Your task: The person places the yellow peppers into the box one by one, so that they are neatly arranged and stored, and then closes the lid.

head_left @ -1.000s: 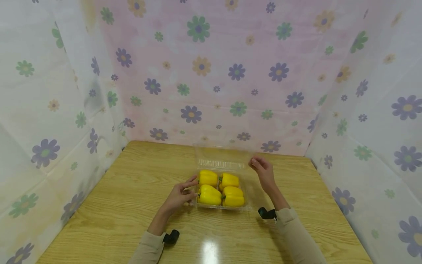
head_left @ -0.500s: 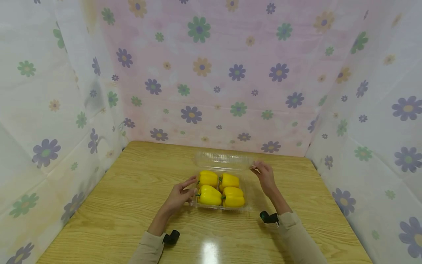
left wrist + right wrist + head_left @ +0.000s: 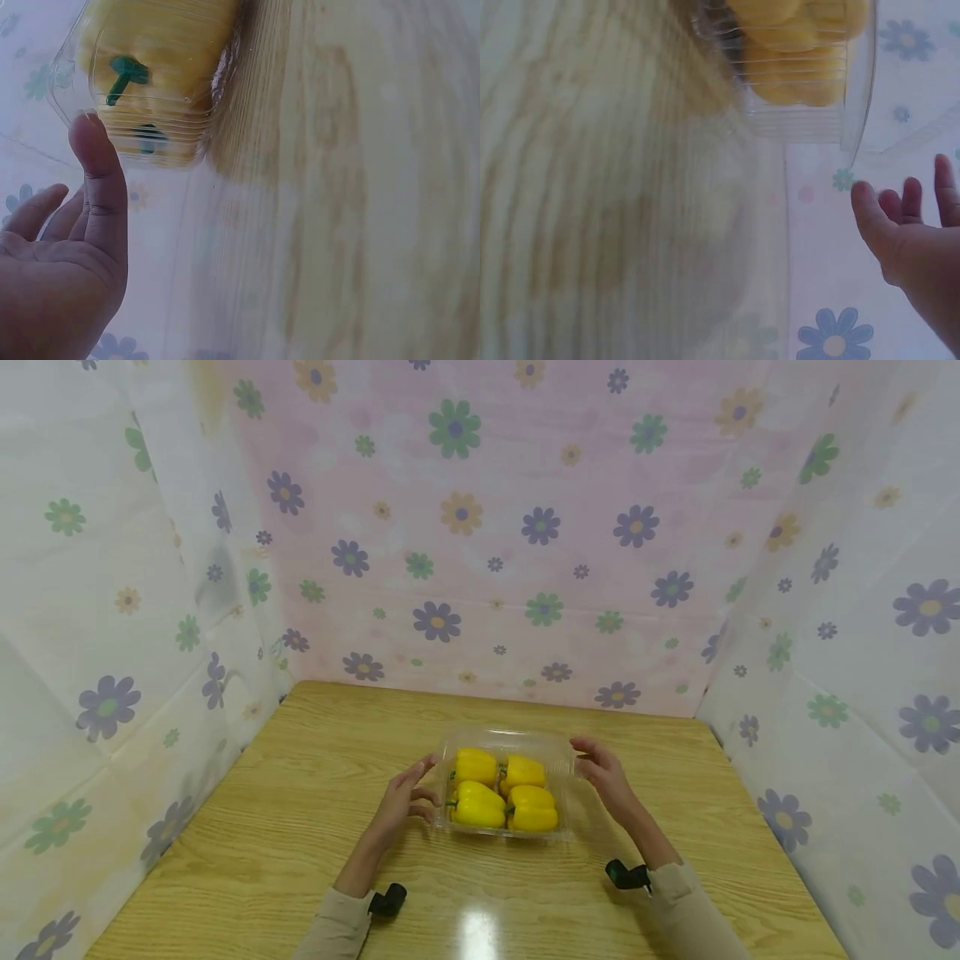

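Several yellow bell peppers (image 3: 478, 807) lie in a clear plastic clamshell container (image 3: 501, 832) in the middle of the table. Its clear lid (image 3: 504, 740) is over the peppers, which show through it. My left hand (image 3: 399, 802) is at the container's left side; in the left wrist view its thumb tip touches or nearly touches the clear rim, with the other fingers extended behind. Beside the right side is my right hand (image 3: 606, 781), fingers loosely bent; the right wrist view shows a small gap between the fingertips and the plastic. Green stems (image 3: 129, 71) show through the wall.
The wood-grain table (image 3: 337, 743) reaches back to a flower-patterned cloth (image 3: 495, 610), which also hangs on the left and right. A black wrist camera (image 3: 387, 900) sits on the left wrist, another black camera (image 3: 626, 875) on the right.
The lid, raised behind the peppers earlier, has come forward and down over them. My right hand has moved slightly down toward me and off the lid's edge; the left hand has shifted slightly left.
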Tool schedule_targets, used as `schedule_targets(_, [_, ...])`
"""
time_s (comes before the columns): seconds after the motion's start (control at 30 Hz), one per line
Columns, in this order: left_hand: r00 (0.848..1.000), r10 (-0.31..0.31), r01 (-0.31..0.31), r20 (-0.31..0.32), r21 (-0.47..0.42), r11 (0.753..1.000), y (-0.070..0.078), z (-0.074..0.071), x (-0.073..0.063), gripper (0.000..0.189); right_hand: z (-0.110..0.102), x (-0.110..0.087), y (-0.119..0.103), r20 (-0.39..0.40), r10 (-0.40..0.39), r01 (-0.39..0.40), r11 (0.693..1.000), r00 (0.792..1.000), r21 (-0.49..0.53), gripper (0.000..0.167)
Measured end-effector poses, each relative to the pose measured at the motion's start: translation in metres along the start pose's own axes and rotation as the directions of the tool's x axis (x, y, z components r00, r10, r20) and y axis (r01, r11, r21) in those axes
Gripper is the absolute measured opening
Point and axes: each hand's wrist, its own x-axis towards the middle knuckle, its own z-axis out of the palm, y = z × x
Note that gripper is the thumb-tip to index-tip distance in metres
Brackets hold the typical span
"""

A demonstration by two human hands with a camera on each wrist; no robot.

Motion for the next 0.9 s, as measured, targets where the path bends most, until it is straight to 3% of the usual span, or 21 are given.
schedule_targets(0.17, [1.0, -0.015, 0.015, 0.017, -0.005, 1.0, 0.001, -0.001, 0.0, 0.061, -0.006, -0.012, 0.008, 0.15, 0.127, -0.12, 0.991, 0.981, -0.055, 0.059])
schedule_targets(0.3, [0.999, -0.015, 0.015, 0.04, 0.02, 1.0, 0.003, -0.002, 0.0, 0.061, -0.006, -0.022, 0.009, 0.211, 0.206, -0.182, 0.975, 0.955, -0.128, 0.065])
schedule_targets(0.57, [0.998, -0.022, 0.019, 0.057, 0.045, 0.999, -0.001, -0.005, 0.001, 0.057, -0.007, -0.03, 0.013, 0.336, 0.215, -0.213, 0.976, 0.917, -0.046, 0.067])
schedule_targets(0.9, [0.99, -0.037, 0.016, 0.139, 0.15, 0.988, -0.001, -0.011, 0.0, 0.068, -0.01, -0.033, 0.016, 0.428, 0.222, -0.217, 0.974, 0.876, -0.063, 0.075])
